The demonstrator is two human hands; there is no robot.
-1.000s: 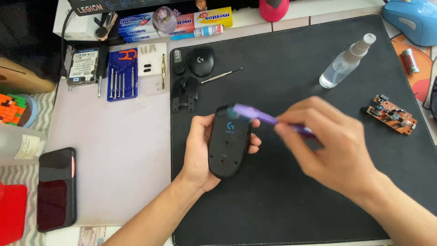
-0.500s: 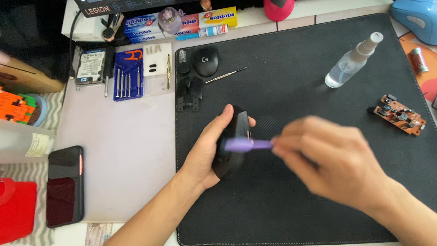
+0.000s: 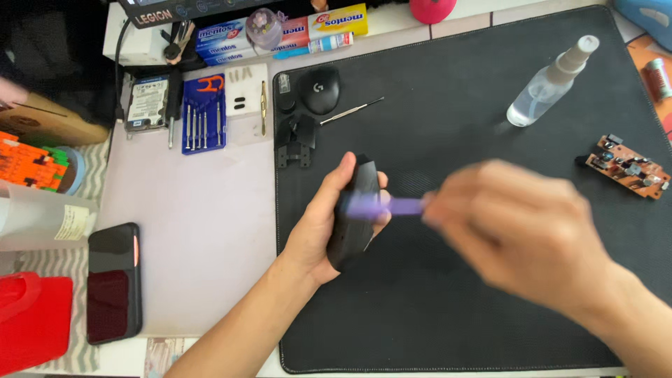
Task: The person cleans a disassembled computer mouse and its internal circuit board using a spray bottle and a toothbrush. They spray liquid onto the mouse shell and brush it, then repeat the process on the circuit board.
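- Nearest the camera, the person's left hand [image 3: 318, 224] comes up from the lower edge of the view and grips a black mouse shell [image 3: 355, 213], thumb on the near-left side and fingers wrapped round the far side, clamped on it
- The mouse shell is held up on its edge over the left part of the black desk mat [image 3: 448, 322], roughly at the middle of the view
- The right hand [image 3: 518, 231] enters from the lower right and is blurred; its fingers are closed together on the end of a thin purple tool [image 3: 392, 206]
- The purple tool lies about level, and its tip meets the side of the mouse shell
- To the left, off the mat on the pale tabletop, a dark phone [image 3: 112, 281] lies flat, with a red container [image 3: 31, 322] just beside it at the corner
- Farther up the mat, black plastic parts [image 3: 295, 140] sit near its left edge, and beyond them lies another black mouse cover [image 3: 320, 89] with a thin metal pick [image 3: 352, 110] just beside it
- On the right of the mat a small circuit board [image 3: 626, 166] rests well apart from the hands, and a clear spray bottle [image 3: 549, 84] lies tilted farther back
- At the far left, a blue screwdriver set [image 3: 204, 113] lies beside a hard drive [image 3: 147, 103], and sweet packets [image 3: 280, 31] line the back edge
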